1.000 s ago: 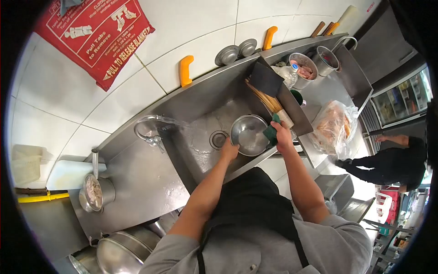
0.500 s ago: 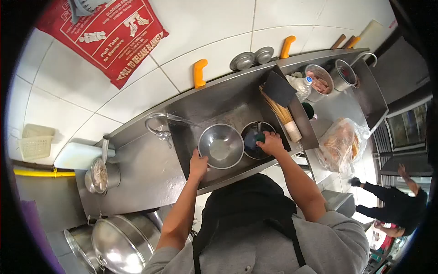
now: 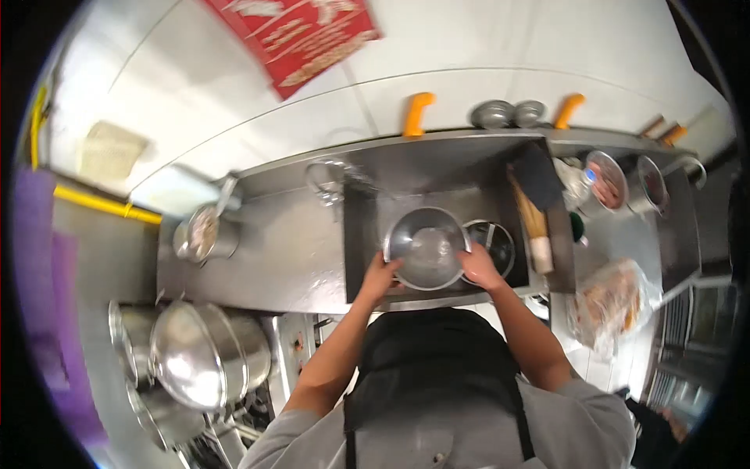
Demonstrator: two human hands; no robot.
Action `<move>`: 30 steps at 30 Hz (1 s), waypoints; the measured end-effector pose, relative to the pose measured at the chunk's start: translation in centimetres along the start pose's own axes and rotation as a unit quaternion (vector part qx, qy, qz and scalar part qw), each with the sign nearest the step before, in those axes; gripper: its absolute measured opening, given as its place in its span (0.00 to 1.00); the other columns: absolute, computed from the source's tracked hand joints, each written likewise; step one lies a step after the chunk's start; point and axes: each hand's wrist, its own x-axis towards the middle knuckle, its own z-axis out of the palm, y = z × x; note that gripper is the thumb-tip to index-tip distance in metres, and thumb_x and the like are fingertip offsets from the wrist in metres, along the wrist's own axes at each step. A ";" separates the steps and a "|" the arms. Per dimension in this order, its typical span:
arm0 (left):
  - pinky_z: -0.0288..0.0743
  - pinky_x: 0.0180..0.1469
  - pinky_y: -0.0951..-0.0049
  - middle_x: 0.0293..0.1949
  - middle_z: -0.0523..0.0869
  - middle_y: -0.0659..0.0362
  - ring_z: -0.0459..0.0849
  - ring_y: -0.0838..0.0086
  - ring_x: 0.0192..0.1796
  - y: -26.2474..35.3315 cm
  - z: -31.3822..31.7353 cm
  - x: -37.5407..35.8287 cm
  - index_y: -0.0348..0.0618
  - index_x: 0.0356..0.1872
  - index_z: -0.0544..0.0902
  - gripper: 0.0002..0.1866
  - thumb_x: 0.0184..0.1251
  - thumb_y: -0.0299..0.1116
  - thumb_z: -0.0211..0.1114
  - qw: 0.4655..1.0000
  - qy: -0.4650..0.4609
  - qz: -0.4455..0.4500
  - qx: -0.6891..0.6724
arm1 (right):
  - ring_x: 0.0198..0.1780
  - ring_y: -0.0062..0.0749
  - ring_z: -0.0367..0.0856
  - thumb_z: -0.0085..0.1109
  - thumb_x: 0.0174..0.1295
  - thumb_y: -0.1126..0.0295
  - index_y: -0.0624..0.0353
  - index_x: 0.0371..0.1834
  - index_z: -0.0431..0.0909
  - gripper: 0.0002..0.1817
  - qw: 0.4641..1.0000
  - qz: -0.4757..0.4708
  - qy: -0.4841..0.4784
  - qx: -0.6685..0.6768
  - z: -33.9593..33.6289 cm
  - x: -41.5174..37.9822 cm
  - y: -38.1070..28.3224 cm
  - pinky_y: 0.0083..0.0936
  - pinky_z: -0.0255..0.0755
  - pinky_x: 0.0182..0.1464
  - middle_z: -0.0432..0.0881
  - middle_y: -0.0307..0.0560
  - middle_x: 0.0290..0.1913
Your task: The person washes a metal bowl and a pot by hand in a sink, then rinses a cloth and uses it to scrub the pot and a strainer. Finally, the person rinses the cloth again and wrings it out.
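A grey, rectangular stainless-steel sink (image 3: pixel 453 164) lies before me. Within its outline is a round, shiny metal bowl (image 3: pixel 426 228); I cannot tell whether its base touches the bottom. Just right of it, partly hidden, is a smaller, round, dark-looking metal pan (image 3: pixel 502 244). My left hand (image 3: pixel 380 275) and right hand (image 3: pixel 480 267) grip the bowl's opposite sides, fingers curled closed at its rim.

The bowl (image 3: pixel 426 250) is a round, shiny metal one, pretty plain, mouth facing up and held by both sides. It's in the sink (image 3: pixel 461 160), closer to the front edge than the back, a bit nearer the left edge too. Pale patch in the middle, can't tell if that's water or just glare
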 end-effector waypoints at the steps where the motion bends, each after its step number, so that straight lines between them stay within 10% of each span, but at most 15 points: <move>1: 0.82 0.32 0.69 0.53 0.78 0.51 0.82 0.67 0.45 -0.7 0.0 0.0 0.39 0.63 0.67 0.26 0.65 0.32 0.61 1.000 -0.012 0.014 0.024 | 0.56 0.51 0.79 0.50 0.61 0.69 0.63 0.63 0.68 0.25 1.000 0.004 0.026 0.003 -0.1 -0.8 -0.3 0.39 0.71 0.55 0.81 0.61 0.51; 4: 0.84 0.36 0.64 0.57 0.78 0.50 0.83 0.61 0.49 -2.7 1.3 2.2 0.40 0.64 0.69 0.27 0.65 0.33 0.61 0.995 -0.026 0.068 0.065 | 0.63 0.50 0.74 0.50 0.62 0.67 0.61 0.67 0.65 0.28 0.994 -0.025 0.109 0.011 -1.3 -3.3 -2.3 0.36 0.66 0.63 0.74 0.62 0.62; 8: 0.76 0.55 0.62 0.58 0.78 0.50 0.81 0.55 0.52 0.9 4.1 0.4 0.46 0.66 0.69 0.32 0.56 0.25 0.60 0.815 0.074 0.463 0.340 | 0.66 0.46 0.69 0.50 0.67 0.60 0.64 0.69 0.63 0.29 0.972 -0.185 0.142 -0.004 -2.4 -3.3 2.5 0.35 0.61 0.68 0.70 0.58 0.65; 10: 0.73 0.58 0.62 0.59 0.78 0.51 0.79 0.55 0.56 2.3 4.6 -0.9 0.49 0.66 0.70 0.32 0.56 0.24 0.59 0.771 0.066 0.521 0.360 | 0.68 0.38 0.66 0.58 0.63 0.66 0.63 0.70 0.60 0.33 0.967 -0.196 0.149 -0.070 -2.8 -3.5 2.8 0.33 0.60 0.70 0.67 0.52 0.67; 11: 0.71 0.60 0.62 0.59 0.78 0.52 0.79 0.55 0.57 2.8 4.6 -1.5 0.50 0.66 0.70 0.32 0.56 0.23 0.58 0.748 0.058 0.548 0.370 | 0.68 0.37 0.65 0.60 0.61 0.64 0.62 0.71 0.58 0.36 0.972 -0.162 0.121 0.124 -2.2 -2.5 6.5 0.34 0.60 0.70 0.67 0.50 0.67; 15: 0.74 0.56 0.56 0.54 0.81 0.46 0.80 0.52 0.54 0.7 3.9 -1.4 0.49 0.64 0.70 0.28 0.60 0.31 0.59 0.849 0.087 0.442 0.277 | 0.64 0.41 0.72 0.55 0.67 0.58 0.65 0.67 0.63 0.31 0.986 -0.146 0.038 0.074 -1.8 -2.1 4.4 0.33 0.63 0.67 0.71 0.55 0.65; 17: 0.75 0.49 0.52 0.42 0.84 0.42 0.83 0.50 0.46 -0.5 2.4 -0.4 0.44 0.61 0.72 0.23 0.64 0.36 0.57 0.904 0.083 0.188 0.375 | 0.52 0.52 0.81 0.50 0.67 0.59 0.70 0.62 0.68 0.27 0.997 -0.031 0.071 0.018 -0.8 -1.8 1.7 0.37 0.71 0.58 0.81 0.65 0.50; 19: 0.75 0.37 0.49 0.34 0.85 0.42 0.84 0.48 0.35 -0.8 0.0 -0.2 0.40 0.55 0.76 0.19 0.69 0.39 0.52 0.845 0.030 0.156 0.511 | 0.42 0.61 0.79 0.48 0.68 0.59 0.68 0.45 0.77 0.20 0.991 -0.006 -0.028 -0.131 -0.3 -0.7 2.0 0.50 0.71 0.47 0.81 0.68 0.40; 20: 0.77 0.33 0.54 0.33 0.86 0.45 0.86 0.54 0.32 -8.0 -3.2 4.0 0.39 0.38 0.83 0.21 0.74 0.46 0.47 0.699 0.074 0.393 0.593 | 0.41 0.58 0.79 0.48 0.68 0.60 0.66 0.38 0.78 0.17 0.962 -0.096 -0.062 -0.247 1.2 0.2 4.4 0.49 0.70 0.43 0.80 0.64 0.37; 23: 0.79 0.39 0.61 0.48 0.82 0.51 0.84 0.61 0.45 -1.4 -2.2 -1.8 0.47 0.52 0.80 0.22 0.74 0.49 0.45 0.975 -0.040 0.080 0.205 | 0.43 0.48 0.74 0.50 0.62 0.63 0.59 0.38 0.79 0.12 0.982 -0.145 -0.044 -0.111 1.8 -0.2 2.2 0.41 0.69 0.47 0.77 0.56 0.39; 24: 0.79 0.42 0.63 0.57 0.78 0.55 0.81 0.62 0.52 -2.9 -2.5 -1.0 0.48 0.58 0.75 0.23 0.74 0.51 0.46 0.994 -0.064 0.037 -0.082 | 0.42 0.49 0.74 0.52 0.59 0.64 0.59 0.36 0.78 0.11 0.989 -0.115 -0.072 -0.064 1.7 -0.3 1.7 0.42 0.69 0.47 0.76 0.55 0.36; 25: 0.77 0.41 0.65 0.54 0.78 0.56 0.80 0.64 0.46 -2.0 -2.1 -2.4 0.49 0.57 0.75 0.27 0.71 0.58 0.46 0.992 -0.083 0.035 -0.088 | 0.42 0.48 0.74 0.53 0.56 0.66 0.59 0.38 0.79 0.11 0.962 -0.251 -0.004 -0.108 3.5 0.9 4.9 0.43 0.70 0.46 0.76 0.55 0.35; 28: 0.70 0.38 0.68 0.40 0.78 0.57 0.75 0.68 0.35 -6.2 -8.0 3.2 0.48 0.49 0.77 0.31 0.70 0.66 0.44 0.973 -0.223 0.056 0.005 | 0.34 0.45 0.83 0.53 0.54 0.65 0.68 0.51 0.72 0.23 0.998 0.020 0.050 0.014 1.6 -4.5 0.0 0.38 0.76 0.31 0.81 0.62 0.41; 29: 0.71 0.37 0.70 0.35 0.79 0.58 0.76 0.69 0.35 -5.2 -6.2 0.9 0.46 0.50 0.77 0.29 0.72 0.63 0.46 0.998 -0.063 -0.016 -0.010 | 0.31 0.44 0.86 0.52 0.54 0.65 0.71 0.56 0.70 0.27 0.989 0.099 0.082 0.068 0.4 -7.5 -1.7 0.36 0.78 0.27 0.82 0.64 0.43; 30: 0.73 0.39 0.67 0.32 0.80 0.57 0.78 0.67 0.34 -5.2 -8.0 2.3 0.42 0.51 0.78 0.28 0.73 0.58 0.49 0.978 -0.178 0.007 0.106 | 0.31 0.44 0.86 0.53 0.54 0.64 0.69 0.56 0.70 0.27 0.950 0.184 0.124 0.219 -2.0 -12.3 -7.2 0.36 0.78 0.27 0.82 0.64 0.43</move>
